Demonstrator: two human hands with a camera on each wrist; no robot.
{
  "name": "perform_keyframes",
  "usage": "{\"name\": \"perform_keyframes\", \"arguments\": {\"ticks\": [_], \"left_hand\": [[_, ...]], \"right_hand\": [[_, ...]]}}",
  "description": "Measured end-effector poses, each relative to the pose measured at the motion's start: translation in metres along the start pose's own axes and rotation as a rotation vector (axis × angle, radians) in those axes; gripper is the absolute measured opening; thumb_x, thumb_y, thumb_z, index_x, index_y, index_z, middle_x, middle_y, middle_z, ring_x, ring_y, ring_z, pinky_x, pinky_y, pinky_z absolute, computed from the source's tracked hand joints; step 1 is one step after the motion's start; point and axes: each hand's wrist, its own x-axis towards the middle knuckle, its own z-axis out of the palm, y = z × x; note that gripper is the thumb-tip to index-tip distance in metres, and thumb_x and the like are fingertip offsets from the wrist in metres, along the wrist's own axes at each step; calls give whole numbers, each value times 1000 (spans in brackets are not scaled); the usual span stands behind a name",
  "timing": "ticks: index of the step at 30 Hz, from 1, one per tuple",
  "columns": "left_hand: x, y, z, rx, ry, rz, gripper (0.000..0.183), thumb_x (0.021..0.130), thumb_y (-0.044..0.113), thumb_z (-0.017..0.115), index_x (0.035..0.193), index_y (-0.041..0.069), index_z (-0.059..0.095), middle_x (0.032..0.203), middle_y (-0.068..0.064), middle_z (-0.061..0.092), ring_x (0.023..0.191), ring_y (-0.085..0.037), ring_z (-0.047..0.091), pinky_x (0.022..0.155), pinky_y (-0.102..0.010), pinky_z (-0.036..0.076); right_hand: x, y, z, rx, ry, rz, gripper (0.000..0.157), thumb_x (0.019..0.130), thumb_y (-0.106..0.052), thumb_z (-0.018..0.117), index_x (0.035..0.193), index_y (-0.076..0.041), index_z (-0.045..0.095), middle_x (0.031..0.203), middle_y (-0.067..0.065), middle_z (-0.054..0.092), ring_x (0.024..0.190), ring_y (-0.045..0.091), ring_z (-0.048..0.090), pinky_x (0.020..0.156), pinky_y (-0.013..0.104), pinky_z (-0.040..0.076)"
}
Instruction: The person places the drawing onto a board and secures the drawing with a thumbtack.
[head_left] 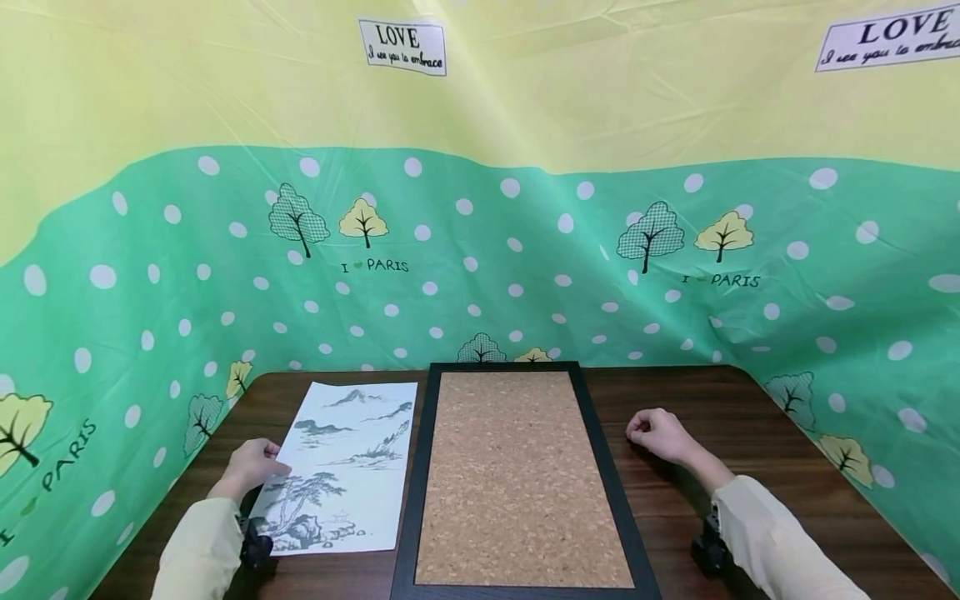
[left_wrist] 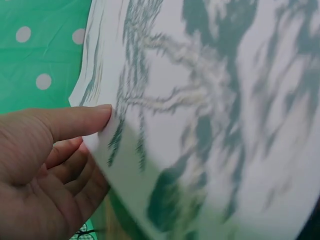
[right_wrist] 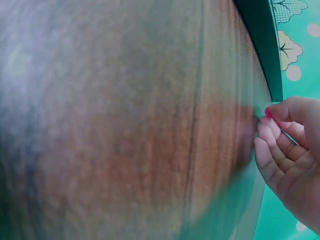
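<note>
On the worktop [head_left: 660,387], left hand [head_left: 251,465] pinches the paper print [head_left: 348,462]: probably light, creases easily, so edges only. Right hand [head_left: 663,435] pinches a pink bit [right_wrist: 268,113], maybe a pin.

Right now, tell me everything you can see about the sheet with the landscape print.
The sheet is white, thin and looks like paper, printed in grey-green: mountains toward the far end, trees and rocks near. It lies print up over the brown table, long side running away from the person, left of the cork board. The left hand pinches its left edge, thumb on the printed side. Whether it touches the board is hard to tell.
</note>
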Motion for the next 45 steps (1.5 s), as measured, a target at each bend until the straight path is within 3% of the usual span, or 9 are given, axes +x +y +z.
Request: {"name": "perform_keyframes", "arguments": {"ticks": [6,14,23,37,45], "left_hand": [[2,-10,-5,-73,-109,25,27,77,0,61,96,-16,50,84,-20,54,75,-25,54,65,-40,50],[-2,-17,-12,-214,-214,41,26,83,-2,54,104,-14,44,83,-13,59,70,-20,57,62,-36,48],[-3,-20,-23,-328,-231,90,34,86,-2,52,113,-15,38,87,-15,58,72,-20,59,62,-35,50],[-4,-21,-40,-367,-235,112,40,88,6,55,117,-15,36,89,-11,60,74,-19,60,65,-35,50],[-9,-5,-39,-389,-227,100,41,90,8,54,122,-12,37,91,-11,61,77,-20,60,67,-35,49]], "right_hand": [[-2,-5,-6,50,-47,13,7,82,0,56,80,0,63,69,3,56,60,15,51,51,26,46],[-3,-5,-13,70,-81,10,9,83,1,55,84,3,63,73,5,57,64,16,53,52,26,48],[-4,-5,-17,53,-85,-23,9,82,2,56,85,4,65,75,5,59,64,17,53,51,27,47],[-4,-9,-23,27,-78,-69,7,82,2,59,84,3,65,75,5,62,60,14,52,50,25,45],[-2,-8,-22,20,-72,-73,7,81,2,59,84,3,65,75,7,63,59,13,52,49,24,45]]}}
